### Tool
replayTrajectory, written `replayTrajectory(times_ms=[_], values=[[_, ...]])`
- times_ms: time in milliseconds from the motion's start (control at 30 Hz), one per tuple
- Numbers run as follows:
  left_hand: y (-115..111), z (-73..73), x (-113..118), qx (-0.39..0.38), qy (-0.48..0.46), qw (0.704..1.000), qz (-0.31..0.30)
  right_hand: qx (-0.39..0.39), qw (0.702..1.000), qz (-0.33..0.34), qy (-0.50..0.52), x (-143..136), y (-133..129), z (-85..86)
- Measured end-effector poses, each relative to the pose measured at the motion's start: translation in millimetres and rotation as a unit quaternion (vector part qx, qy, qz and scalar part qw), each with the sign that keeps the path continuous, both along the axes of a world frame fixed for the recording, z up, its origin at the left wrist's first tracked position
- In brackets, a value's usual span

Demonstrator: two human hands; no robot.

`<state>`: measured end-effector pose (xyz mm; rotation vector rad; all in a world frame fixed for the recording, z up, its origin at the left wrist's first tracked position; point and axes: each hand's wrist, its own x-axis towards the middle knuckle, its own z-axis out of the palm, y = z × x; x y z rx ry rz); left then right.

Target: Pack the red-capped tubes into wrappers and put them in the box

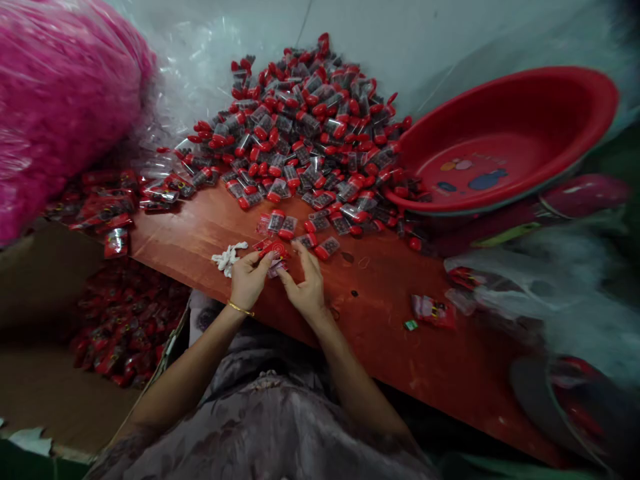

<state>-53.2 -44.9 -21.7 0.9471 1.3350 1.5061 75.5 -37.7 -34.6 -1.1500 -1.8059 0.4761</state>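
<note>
A small red printed packet (275,250) with a pale lower part is pinched between the thumb and fingers of my left hand (249,277). My right hand (306,283) is beside it with thumb and fingers apart, the thumb tip at the packet's lower right edge. Just beyond my fingers lie a few small clear containers (287,227) with red caps and dark contents. Behind them rises a large heap of the same containers (310,127). A bunched white cloth or string (229,259) lies left of my left hand.
Red packets (107,200) are piled at the table's left edge, above a cardboard box (40,387) holding many packets (130,327). A pink-filled plastic bag (60,100) stands at left. A red basin (565,87) leans at right, near another packet (433,311) and clear plastic bags (530,280).
</note>
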Motion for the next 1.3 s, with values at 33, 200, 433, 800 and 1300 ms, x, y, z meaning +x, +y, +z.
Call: replayTrajectory(times_ms=[33,200,433,800,1300], values=[[0,-1.1,2,0.005,0.006,1.0,-0.004,-0.047,0.997,0.009,0.062,0,-1,0.0],[-4,-4.4,11,-0.007,0.029,0.999,-0.023,-0.174,0.968,0.009,0.178,-4,-4,-0.6],[-1,0.5,26,-0.046,-0.067,0.996,-0.021,-0.136,0.981,-0.051,0.128,-2,-5,-0.5],[7,23.2,15,-0.213,-0.249,0.944,-0.027,-0.068,0.98,-0.041,-0.182,72,54,8.2],[0,25.2,20,-0.26,-0.289,0.919,-0.06,-0.309,0.942,0.095,0.084,98,-24,18.0]])
